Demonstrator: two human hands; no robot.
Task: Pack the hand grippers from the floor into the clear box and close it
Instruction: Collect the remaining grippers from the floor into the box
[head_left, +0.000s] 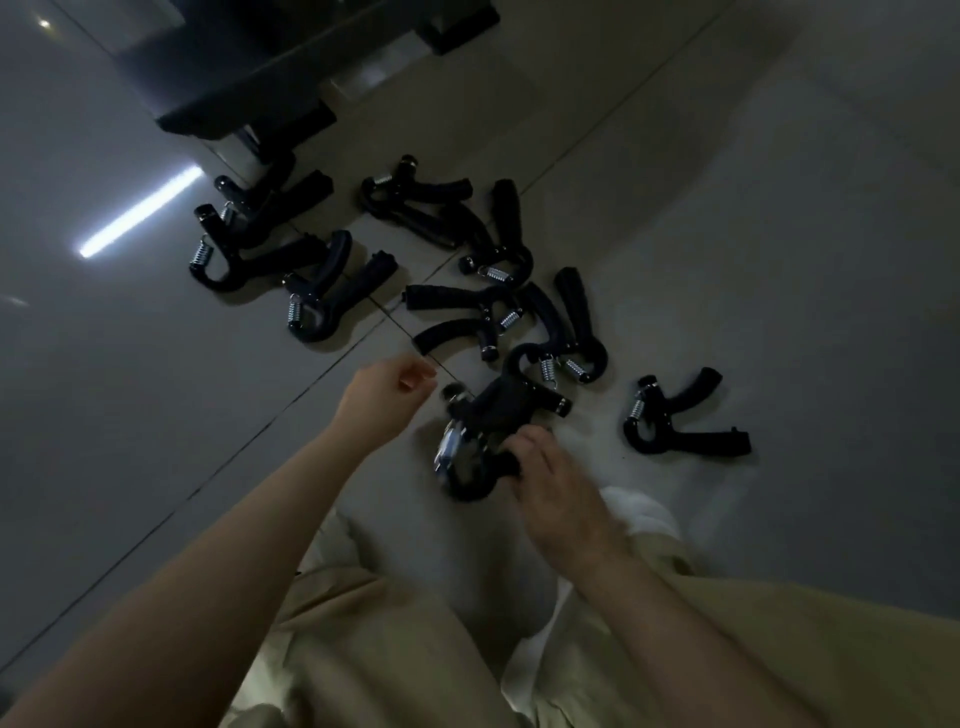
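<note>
Several black hand grippers with steel springs lie scattered on the grey tiled floor (727, 234). One lies alone at the right (680, 421); another pair rests in the middle (467, 322). My right hand (561, 493) is closed on a bunch of hand grippers (483, 431), blurred, held just above the floor in front of my knees. My left hand (384, 400) hovers to the left of that bunch with fingers loosely curled and nothing in it. The clear box is not in view.
A dark piece of furniture (249, 67) stands at the top left, with some grippers lying against its foot (254, 208). My beige trousers (727, 649) and a white cloth fill the bottom. A bright light reflection streaks the floor at left.
</note>
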